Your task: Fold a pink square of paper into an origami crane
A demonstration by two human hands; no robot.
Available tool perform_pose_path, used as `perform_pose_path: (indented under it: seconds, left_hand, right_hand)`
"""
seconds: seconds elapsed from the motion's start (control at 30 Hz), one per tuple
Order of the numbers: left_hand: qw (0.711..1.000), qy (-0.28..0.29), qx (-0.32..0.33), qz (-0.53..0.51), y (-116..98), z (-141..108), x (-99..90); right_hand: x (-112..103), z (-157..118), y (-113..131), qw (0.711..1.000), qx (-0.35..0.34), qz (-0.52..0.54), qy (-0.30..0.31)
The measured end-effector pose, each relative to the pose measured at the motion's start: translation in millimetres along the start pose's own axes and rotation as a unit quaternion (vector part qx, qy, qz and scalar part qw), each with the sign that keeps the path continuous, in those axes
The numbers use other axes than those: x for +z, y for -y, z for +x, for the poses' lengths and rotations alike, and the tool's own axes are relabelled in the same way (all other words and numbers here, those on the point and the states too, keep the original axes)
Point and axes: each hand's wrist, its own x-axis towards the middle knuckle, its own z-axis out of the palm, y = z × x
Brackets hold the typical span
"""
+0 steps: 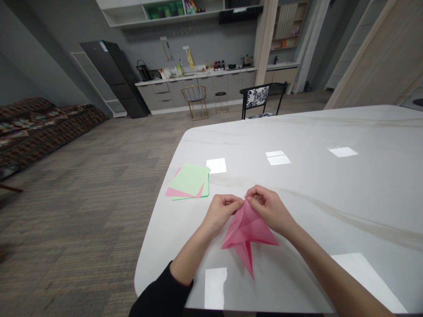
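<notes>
A partly folded sheet of pink origami paper [248,229] hangs between my hands over the white table, its pointed corners spreading out and down toward me. My left hand [222,210] pinches the paper's upper edge from the left, thumb and index finger together. From the right, my right hand [269,208] pinches the same top area, its fingertips almost touching the left ones. The exact crease under the fingertips is hidden. Left of my hands lies a loose stack of green and pink paper sheets [190,179].
The glossy white table [317,189] has a rounded left edge and bright light reflections. Beyond its far edge stand a black chair with a patterned back [258,97], a gold wire chair [194,99] and a stool [220,94]. A kitchen counter [198,75] lines the wall.
</notes>
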Motion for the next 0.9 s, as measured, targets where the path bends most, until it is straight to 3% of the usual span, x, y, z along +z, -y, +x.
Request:
perform_pose_path:
  seconds: [0.27, 0.4, 0.6, 0.9]
  left_hand:
    - [0.997, 0.040, -0.020, -0.070, -0.6, 0.4, -1.8]
    - [0.997, 0.039, -0.021, -0.061, 1.5, 1.0, -3.2]
    - [0.999, 0.008, 0.031, 0.009, 3.1, 2.1, -2.7]
    - [0.997, -0.018, 0.056, 0.042, 0.7, 0.8, -1.0]
  right_hand:
    - [2.0, -1.3, 2.6, 0.996, -0.083, -0.040, -0.005]
    - [1.9, -2.0, 2.2, 0.999, -0.047, -0.007, 0.011]
    - [3.2, -2.0, -1.0, 0.998, 0.023, 0.051, 0.034]
    - [0.0, -1.5, 4.0, 0.999, -0.022, -0.025, 0.017]
